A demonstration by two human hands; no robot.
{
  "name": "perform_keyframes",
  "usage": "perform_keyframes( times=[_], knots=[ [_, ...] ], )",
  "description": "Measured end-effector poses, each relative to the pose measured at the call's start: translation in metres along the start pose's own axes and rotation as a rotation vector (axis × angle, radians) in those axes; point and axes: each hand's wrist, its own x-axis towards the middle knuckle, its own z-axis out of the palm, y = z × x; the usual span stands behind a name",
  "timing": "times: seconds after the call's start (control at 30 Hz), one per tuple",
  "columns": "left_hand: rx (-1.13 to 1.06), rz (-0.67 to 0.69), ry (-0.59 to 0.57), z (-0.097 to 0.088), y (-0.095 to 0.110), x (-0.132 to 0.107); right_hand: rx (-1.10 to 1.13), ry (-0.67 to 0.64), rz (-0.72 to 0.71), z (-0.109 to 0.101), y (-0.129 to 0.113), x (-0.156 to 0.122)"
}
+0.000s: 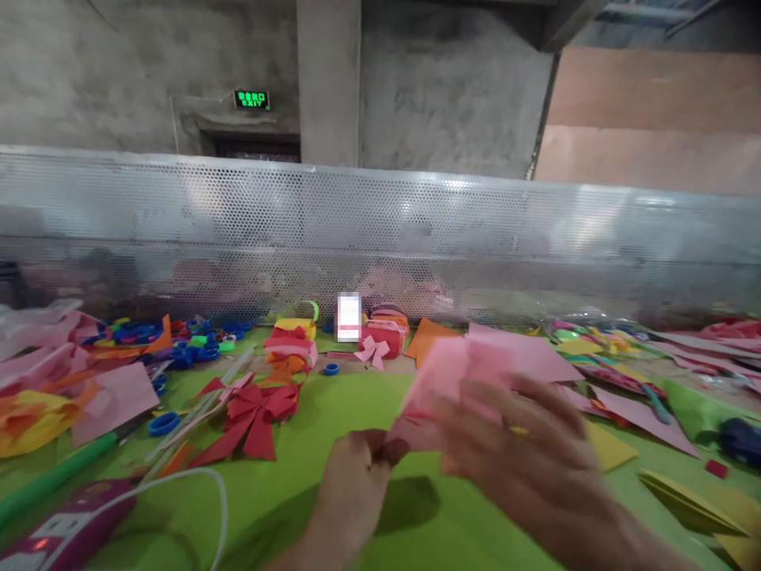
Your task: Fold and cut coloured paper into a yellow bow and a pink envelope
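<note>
A pink paper piece [452,373], partly folded, is held up above the green table [333,420]. My left hand [360,468] pinches its lower left corner between thumb and fingers. Across its right side lies my right hand [529,452], blurred by motion, with fingers stretched out over the paper. Whether those fingers grip the sheet I cannot tell. To the left of my left hand, a red paper bow [258,412] rests on the table.
At the lower left lies a purple glue gun [77,523] with a white cord. Small paper bags [384,337] stand along the perforated metal panel [357,230]. Blue tape rings [163,424], pink sheets [523,349] and yellow folded paper [695,500] lie around.
</note>
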Motion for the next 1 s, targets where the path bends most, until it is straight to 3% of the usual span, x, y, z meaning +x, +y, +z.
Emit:
perform_keyframes(
  times=[0.07,0.1,0.17,0.23,0.33,0.43,0.6,0.77,0.83,1.0],
  knots=[
    [-0.088,-0.101,-0.038,-0.009,0.000,0.005,-0.002,0.165,0.234,-0.006,0.026,-0.005],
    [-0.161,-0.152,-0.052,-0.012,0.001,0.007,0.044,0.182,0.382,-0.005,0.038,-0.010],
    [-0.320,-0.224,-0.059,-0.017,0.002,0.008,0.295,0.060,0.660,0.004,0.059,-0.023],
    [-0.415,-0.238,-0.056,-0.019,0.002,0.008,0.703,-0.160,0.848,0.016,0.066,-0.033],
    [-0.463,-0.260,-0.071,-0.019,0.002,0.009,1.191,-0.366,0.971,0.030,0.054,-0.034],
    [-0.395,-0.265,-0.104,-0.019,0.003,0.011,1.428,-0.406,1.046,0.036,0.031,-0.024],
    [-0.294,-0.226,-0.158,-0.018,0.005,0.012,1.280,-0.372,1.264,0.039,0.017,-0.017],
    [-0.268,-0.143,-0.171,-0.017,0.007,0.009,1.277,-0.319,1.314,0.043,0.021,-0.023],
    [-0.259,-0.112,-0.111,-0.018,0.009,0.008,1.269,-0.279,1.350,0.044,0.021,-0.024],
    [-0.297,-0.035,0.243,-0.020,0.008,0.008,1.278,-0.230,1.389,0.047,0.018,-0.026]
  ],
)
